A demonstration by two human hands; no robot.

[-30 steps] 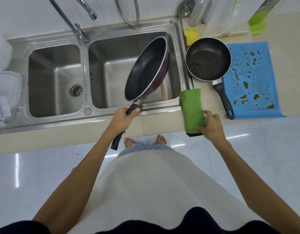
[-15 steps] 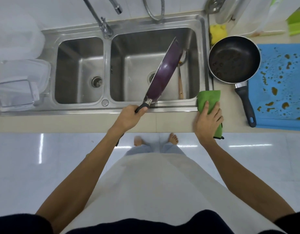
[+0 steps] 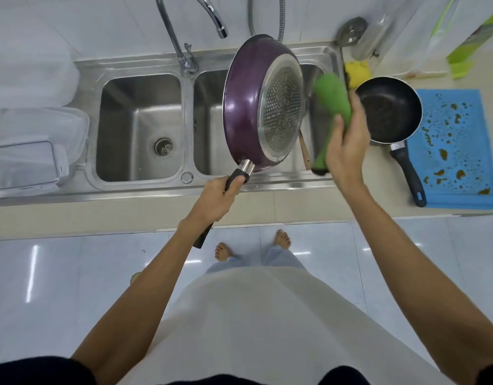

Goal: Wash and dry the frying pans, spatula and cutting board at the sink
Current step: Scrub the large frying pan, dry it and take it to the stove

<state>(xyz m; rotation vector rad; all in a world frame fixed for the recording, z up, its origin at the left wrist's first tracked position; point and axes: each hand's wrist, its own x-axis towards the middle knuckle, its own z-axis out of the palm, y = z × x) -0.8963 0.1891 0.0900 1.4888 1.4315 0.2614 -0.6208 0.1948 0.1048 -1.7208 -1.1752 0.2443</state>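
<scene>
My left hand [image 3: 216, 197] grips the black handle of a purple frying pan [image 3: 248, 107], which is lifted over the right basin of the sink [image 3: 134, 62] with its metal underside turned toward me. To the pan's right, my right hand [image 3: 345, 145] holds a green cloth [image 3: 330, 100] in the air, close to the pan's base. A smaller black frying pan [image 3: 389, 109] with greasy spots sits on the counter right of the sink. A wooden spatula handle [image 3: 304, 151] shows in the right basin below the pan. The blue cutting board [image 3: 459, 145], spotted with brown stains, lies at the far right.
The faucet [image 3: 189, 31] arches over the divider between the basins. A yellow sponge [image 3: 356, 69] lies behind the black pan. Clear plastic containers [image 3: 31, 145] stand left of the sink. A hose [image 3: 267, 18] hangs at the back wall.
The purple pan has turned from edge-on to underside facing me and risen. My right hand has picked the green cloth up off the counter edge and raised it beside the pan.
</scene>
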